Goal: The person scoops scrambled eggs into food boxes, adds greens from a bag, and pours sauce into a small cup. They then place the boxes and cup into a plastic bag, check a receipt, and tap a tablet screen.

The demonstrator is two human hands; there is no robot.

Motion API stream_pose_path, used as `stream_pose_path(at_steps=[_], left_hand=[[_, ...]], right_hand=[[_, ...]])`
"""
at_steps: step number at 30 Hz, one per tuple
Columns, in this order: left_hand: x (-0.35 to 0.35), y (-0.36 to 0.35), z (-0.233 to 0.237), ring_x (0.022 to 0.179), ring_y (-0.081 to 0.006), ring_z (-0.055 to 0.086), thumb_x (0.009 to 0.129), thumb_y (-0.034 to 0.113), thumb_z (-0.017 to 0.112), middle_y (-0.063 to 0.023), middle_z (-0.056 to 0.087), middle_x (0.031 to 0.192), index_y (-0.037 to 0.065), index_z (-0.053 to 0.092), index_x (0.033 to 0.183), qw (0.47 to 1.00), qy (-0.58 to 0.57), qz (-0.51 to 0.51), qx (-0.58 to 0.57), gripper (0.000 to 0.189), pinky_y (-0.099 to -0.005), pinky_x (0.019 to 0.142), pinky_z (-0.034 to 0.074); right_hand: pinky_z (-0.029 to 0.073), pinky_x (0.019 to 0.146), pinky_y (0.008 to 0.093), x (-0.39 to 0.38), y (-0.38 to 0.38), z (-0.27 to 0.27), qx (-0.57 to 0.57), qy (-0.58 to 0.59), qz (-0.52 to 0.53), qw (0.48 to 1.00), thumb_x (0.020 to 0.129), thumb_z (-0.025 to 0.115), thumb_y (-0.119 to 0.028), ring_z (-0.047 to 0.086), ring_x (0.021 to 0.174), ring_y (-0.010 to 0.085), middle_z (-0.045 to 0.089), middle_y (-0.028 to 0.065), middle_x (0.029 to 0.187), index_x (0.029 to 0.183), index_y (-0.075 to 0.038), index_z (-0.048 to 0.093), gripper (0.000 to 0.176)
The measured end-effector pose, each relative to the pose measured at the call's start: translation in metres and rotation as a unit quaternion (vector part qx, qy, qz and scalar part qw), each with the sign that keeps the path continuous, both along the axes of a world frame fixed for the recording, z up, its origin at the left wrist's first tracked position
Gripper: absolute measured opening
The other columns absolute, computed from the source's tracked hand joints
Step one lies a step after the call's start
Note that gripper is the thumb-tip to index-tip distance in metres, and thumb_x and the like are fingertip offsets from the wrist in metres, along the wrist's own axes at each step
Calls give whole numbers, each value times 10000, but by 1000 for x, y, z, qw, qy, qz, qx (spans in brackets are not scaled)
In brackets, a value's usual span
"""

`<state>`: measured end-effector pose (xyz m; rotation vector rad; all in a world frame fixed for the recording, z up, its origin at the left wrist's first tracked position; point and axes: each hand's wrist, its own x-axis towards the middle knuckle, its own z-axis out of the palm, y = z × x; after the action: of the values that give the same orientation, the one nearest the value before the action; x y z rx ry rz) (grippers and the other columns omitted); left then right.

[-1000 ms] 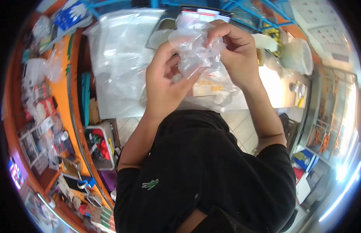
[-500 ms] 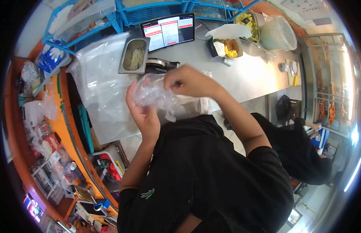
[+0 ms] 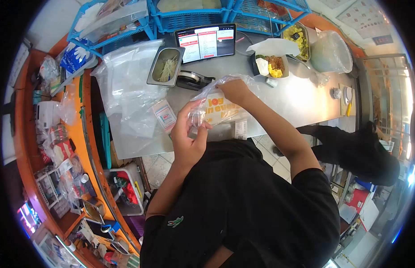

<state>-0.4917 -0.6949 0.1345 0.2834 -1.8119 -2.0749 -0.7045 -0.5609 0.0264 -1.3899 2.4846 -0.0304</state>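
A clear plastic bag (image 3: 199, 115) lies spread over a pale printed box (image 3: 218, 106), whose orange and yellow lettering shows through the film. At the bag's near left side, my left hand (image 3: 189, 136) is closed on the plastic, thumb toward me. My right hand (image 3: 235, 92) is closed at the bag's far right edge, its fingertips hidden in the film. A receipt (image 3: 241, 129) hangs at the near right of the box. Left of the bag, a small white packet with red and blue print (image 3: 164, 115) lies on the steel table (image 3: 288, 105).
A metal pan with shreds (image 3: 167, 67), a tape dispenser (image 3: 192, 80) and a tablet (image 3: 206, 43) stand behind my hands. An open food box (image 3: 272, 64) sits farther right. Clear bags (image 3: 129, 85) cover the left side. Another person in black (image 3: 364, 152) is at the right.
The bunched plastic bag is now opened out, and the printed box shows through it. My right hand has moved right with the bag's edge. The white packet has come into view.
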Motion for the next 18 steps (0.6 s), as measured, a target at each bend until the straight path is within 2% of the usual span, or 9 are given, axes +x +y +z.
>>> stream_pose_path(at_steps=[3, 6, 9, 12, 15, 18], left_hand=[[-5, 10, 2, 908, -171, 687, 879, -141, 535, -174, 573, 1397, -49, 488, 1387, 999, 14, 26, -45, 519, -291, 804, 582], [-5, 20, 8, 894, -163, 685, 881, -139, 534, -186, 580, 1389, -41, 482, 1395, 998, -20, 38, -36, 527, -278, 775, 581], [-5, 24, 4, 857, -178, 682, 902, -133, 528, -212, 550, 1405, -32, 432, 1424, 996, -23, 42, -79, 540, -284, 757, 574], [-6, 31, 11, 844, -172, 673, 897, -138, 519, -214, 562, 1400, -27, 441, 1414, 992, -55, 61, -93, 535, -272, 750, 566], [-5, 34, 14, 837, -163, 667, 892, -139, 514, -212, 574, 1393, -26, 452, 1403, 990, -62, 84, -94, 527, -269, 748, 558], [-2, 38, 23, 806, -146, 680, 884, -141, 509, -191, 618, 1333, -25, 495, 1377, 981, -70, 114, -139, 507, -275, 745, 566]], right_hand=[[576, 821, 454, -6, -5, -17, -89, 66, 1, 994, 904, 569, -127, 727, 957, 320, 743, 137, 1031, 1037, -118, 744, 221], [567, 767, 468, -7, -9, -8, -38, 46, -7, 998, 881, 602, -177, 721, 883, 333, 740, 164, 956, 960, -103, 752, 185], [574, 758, 467, -12, -5, -37, -193, 49, -33, 979, 857, 637, -193, 721, 897, 328, 736, 183, 946, 863, -70, 736, 158], [575, 779, 469, -12, -9, -35, -183, 74, -12, 980, 837, 651, -161, 718, 942, 329, 734, 185, 956, 918, -57, 730, 154], [586, 831, 448, -7, -12, -22, -73, -26, 9, 997, 858, 650, -98, 727, 1001, 326, 742, 181, 1033, 953, -37, 740, 145], [585, 851, 453, -9, -11, -2, 1, -105, 54, 993, 888, 628, -100, 719, 1048, 346, 742, 184, 1059, 1008, -24, 726, 173]])
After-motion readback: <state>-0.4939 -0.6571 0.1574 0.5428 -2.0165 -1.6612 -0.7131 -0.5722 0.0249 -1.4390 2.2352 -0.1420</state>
